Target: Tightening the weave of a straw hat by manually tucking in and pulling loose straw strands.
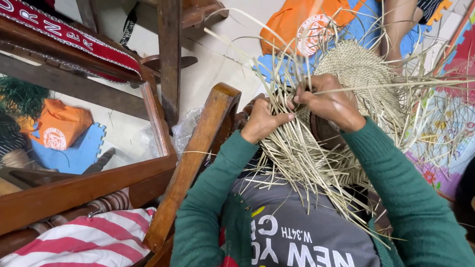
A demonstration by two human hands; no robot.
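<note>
Two hands work at our lap: our left hand [261, 121] and right hand [329, 101] pinch pale straw strands [302, 158] beside a woven straw hat [358, 74], its crown finished, many loose ends unwoven, wooden chair [198, 153] nearby.

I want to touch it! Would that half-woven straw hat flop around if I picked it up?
Probably partly. The woven crown of the straw hat looks tight and rounded, so it likely keeps its shape. The loose strands hang and splay between the left hand and right hand, so they would likely flop. It looks light.
</note>
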